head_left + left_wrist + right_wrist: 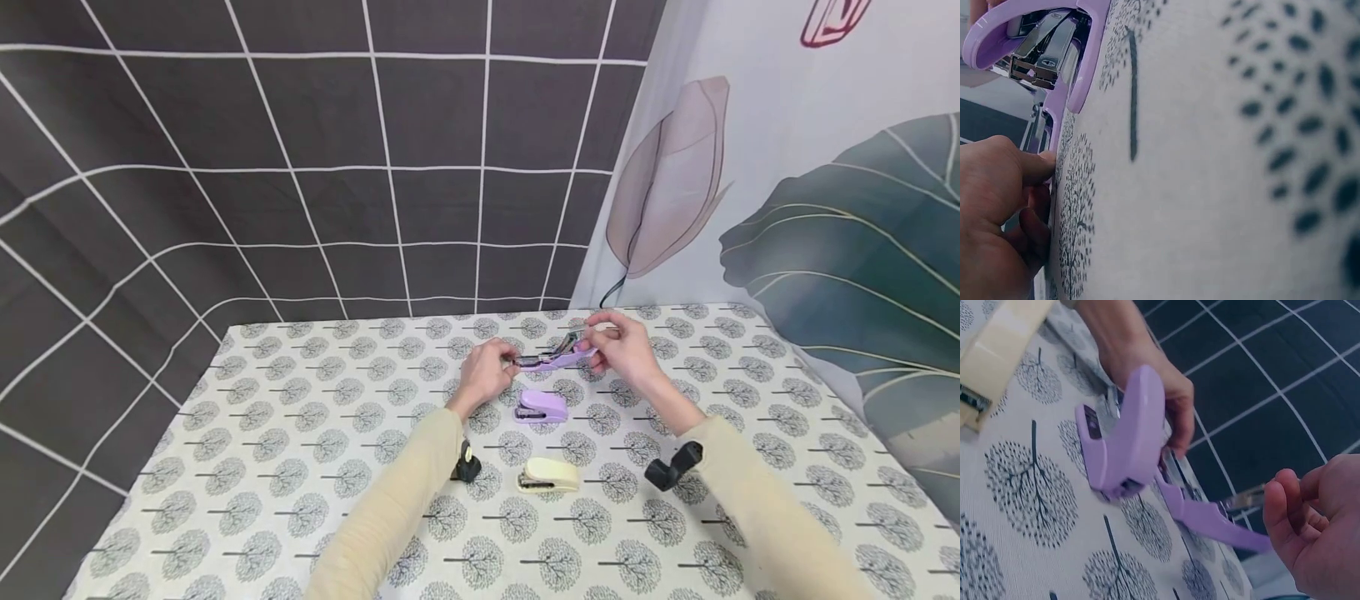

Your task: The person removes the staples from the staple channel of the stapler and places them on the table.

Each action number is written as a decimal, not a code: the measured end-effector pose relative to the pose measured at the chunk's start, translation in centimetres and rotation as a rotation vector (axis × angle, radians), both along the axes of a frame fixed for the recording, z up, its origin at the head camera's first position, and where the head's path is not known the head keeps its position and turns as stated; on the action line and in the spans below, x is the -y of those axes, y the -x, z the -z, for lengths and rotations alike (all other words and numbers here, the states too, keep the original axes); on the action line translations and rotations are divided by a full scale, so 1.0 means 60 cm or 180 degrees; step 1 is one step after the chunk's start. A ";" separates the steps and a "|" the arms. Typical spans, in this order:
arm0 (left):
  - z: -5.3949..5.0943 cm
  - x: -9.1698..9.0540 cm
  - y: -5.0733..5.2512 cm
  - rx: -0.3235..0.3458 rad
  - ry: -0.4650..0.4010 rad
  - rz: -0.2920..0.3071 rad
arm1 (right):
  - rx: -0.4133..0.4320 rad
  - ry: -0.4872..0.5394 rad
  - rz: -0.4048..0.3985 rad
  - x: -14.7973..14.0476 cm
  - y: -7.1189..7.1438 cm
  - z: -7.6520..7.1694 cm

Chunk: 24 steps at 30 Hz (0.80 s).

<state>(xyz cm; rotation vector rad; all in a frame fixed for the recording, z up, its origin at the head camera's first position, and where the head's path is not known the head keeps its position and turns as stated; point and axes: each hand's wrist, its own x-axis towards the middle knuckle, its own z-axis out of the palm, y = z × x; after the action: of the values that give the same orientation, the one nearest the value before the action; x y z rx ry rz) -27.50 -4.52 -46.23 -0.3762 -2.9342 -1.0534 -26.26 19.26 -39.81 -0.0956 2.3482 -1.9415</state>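
A purple stapler (557, 363), swung wide open with its metal parts exposed, spans the space between both hands near the table's back edge. My left hand (483, 372) pinches its left end between thumb and fingers. At the other end, my right hand (628, 350) grips the purple part with bent fingers, beside the raised metal piece (1247, 499). Part of that end is hidden behind the right fingers in the right wrist view. Just in front of the opened stapler, a second purple stapler (546, 406) stands on the cloth, untouched.
Closer to the body stands a cream stapler (558, 473) on the tree-patterned tablecloth (315, 467). Behind the table hangs a dark gridded curtain (435, 208). A thin black cable (613, 292) comes down at the back edge, by the leaf-print curtain (667, 192).
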 end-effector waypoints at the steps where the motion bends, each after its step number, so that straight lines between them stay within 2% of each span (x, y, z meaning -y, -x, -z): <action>1: 0.000 0.000 0.000 -0.0005 0.0021 0.0000 | 0.0005 0.0001 0.0033 -0.007 0.000 0.000; 12: -0.001 -0.001 0.000 -0.0042 0.0098 0.0026 | 0.0142 -0.0166 0.0218 -0.067 0.000 0.023; 19: 0.000 0.000 0.001 -0.0023 0.0106 0.0007 | 0.0368 -0.0336 0.0052 -0.078 0.002 0.060; 24: 0.002 -0.001 0.001 -0.0026 0.0111 -0.0016 | 0.0489 -0.0583 0.0062 -0.072 0.004 0.074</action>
<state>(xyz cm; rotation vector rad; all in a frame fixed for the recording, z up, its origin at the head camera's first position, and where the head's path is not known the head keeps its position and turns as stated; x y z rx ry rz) -27.55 -4.44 -46.34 -0.3726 -2.9482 -0.9991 -26.50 23.59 -44.24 0.0870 2.4178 -1.6659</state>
